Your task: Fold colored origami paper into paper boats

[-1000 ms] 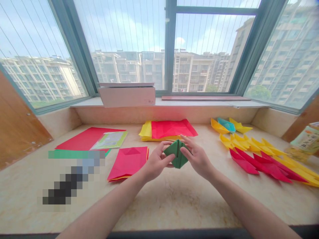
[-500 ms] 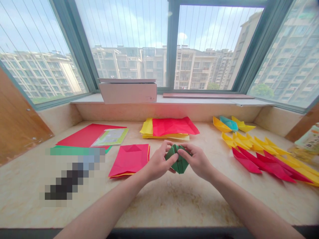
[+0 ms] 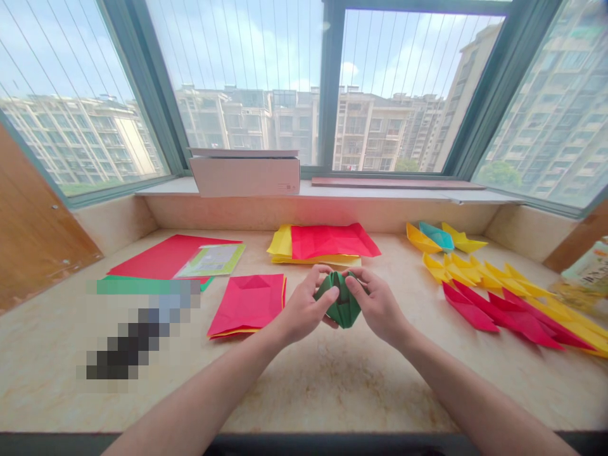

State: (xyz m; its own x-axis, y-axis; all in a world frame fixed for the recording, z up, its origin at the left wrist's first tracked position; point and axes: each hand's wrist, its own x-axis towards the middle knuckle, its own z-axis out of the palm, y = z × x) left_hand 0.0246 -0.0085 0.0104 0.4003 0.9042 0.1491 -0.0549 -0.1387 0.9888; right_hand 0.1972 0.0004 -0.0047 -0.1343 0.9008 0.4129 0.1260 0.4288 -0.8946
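Observation:
Between my two hands, above the counter, is a piece of folded dark green paper (image 3: 345, 308) with a slit-like opening facing up. My left hand (image 3: 310, 302) grips its left side, thumb on the front and fingers behind. On the other side my right hand (image 3: 375, 299) pinches the upper right edge, its thumb lying near the opening. Left of my left hand lies a stack of creased square paper (image 3: 251, 304), red on top with yellow beneath. Beyond my hands rests a pile of creased red and yellow sheets (image 3: 332, 242).
Folded paper boats stand at the right: red boats (image 3: 515, 316), yellow boats (image 3: 475, 271) and a blue boat (image 3: 436, 235). At the left lie red paper (image 3: 156, 255), a packet (image 3: 213, 260) and green paper (image 3: 133, 287) beside a blurred-out patch. A white box (image 3: 244, 176) sits on the windowsill.
The green paper's middle opening has spread wider, and its shape looks rounder. My right thumb has shifted slightly to the right and up along its edge.

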